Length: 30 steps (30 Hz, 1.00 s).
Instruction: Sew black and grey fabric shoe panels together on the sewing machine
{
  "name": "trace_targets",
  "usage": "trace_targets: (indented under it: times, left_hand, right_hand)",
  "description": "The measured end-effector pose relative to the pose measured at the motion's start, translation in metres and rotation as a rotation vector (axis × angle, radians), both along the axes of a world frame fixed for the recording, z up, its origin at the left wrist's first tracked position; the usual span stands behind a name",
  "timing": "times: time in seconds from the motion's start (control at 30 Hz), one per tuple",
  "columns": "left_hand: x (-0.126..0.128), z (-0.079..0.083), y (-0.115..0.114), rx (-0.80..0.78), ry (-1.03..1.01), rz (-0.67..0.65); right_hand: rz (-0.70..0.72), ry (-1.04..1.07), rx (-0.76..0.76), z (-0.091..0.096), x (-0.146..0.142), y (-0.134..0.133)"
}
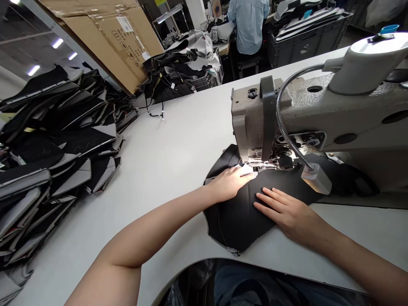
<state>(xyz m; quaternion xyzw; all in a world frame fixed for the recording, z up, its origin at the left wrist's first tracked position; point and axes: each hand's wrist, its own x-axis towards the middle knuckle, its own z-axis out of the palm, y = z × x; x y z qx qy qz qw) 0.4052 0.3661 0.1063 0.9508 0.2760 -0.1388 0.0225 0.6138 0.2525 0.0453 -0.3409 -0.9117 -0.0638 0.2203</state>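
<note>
A black leather-like panel [236, 221] lies flat on the white table [165, 161] under the head of a grey industrial sewing machine [306, 114]. My left hand [230, 182] rests flat on the panel, fingers stretched toward the lit presser foot [259, 166]. My right hand [285, 209] lies flat on the panel just right of it, fingers spread and pointing left. Neither hand grips anything; both press the panel down.
A tall heap of black and grey cut pieces [51, 144] fills the left side. Cardboard boxes [108, 38] lean at the back left. A person in a light blue shirt [248, 25] sits at the back. A gooseneck lamp [315, 176] hangs beside the needle.
</note>
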Motion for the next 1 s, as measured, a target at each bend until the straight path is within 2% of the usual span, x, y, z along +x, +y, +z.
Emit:
trace_targets:
  times: [0.17,0.33,0.57,0.7,0.83,0.93,1.0]
  left_hand:
    - [0.001,0.003,0.008,-0.066,-0.086,-0.059]
    - [0.003,0.005,0.013,-0.137,-0.101,-0.067]
    - [0.016,0.01,0.013,-0.149,-0.015,-0.037]
    - [0.02,0.013,0.01,-0.173,0.014,0.015]
    - [0.028,0.015,0.007,-0.218,0.063,0.094]
    - [0.034,0.018,0.004,-0.268,0.06,0.22]
    - [0.038,0.02,0.002,-0.285,0.049,0.305]
  right_hand:
    - [0.01,0.008,-0.029,0.0,-0.001,0.001]
    - [0.049,-0.035,0.01,0.003,-0.01,0.003]
    - [-0.049,-0.126,0.035,0.003,-0.035,0.005]
    - [-0.111,-0.145,0.025,-0.001,-0.047,0.002]
    - [-0.206,-0.169,0.03,0.004,-0.069,0.005]
    - [-0.256,-0.199,-0.003,0.01,-0.087,0.014]
    - [-0.209,-0.169,-0.069,0.009,-0.097,0.023]
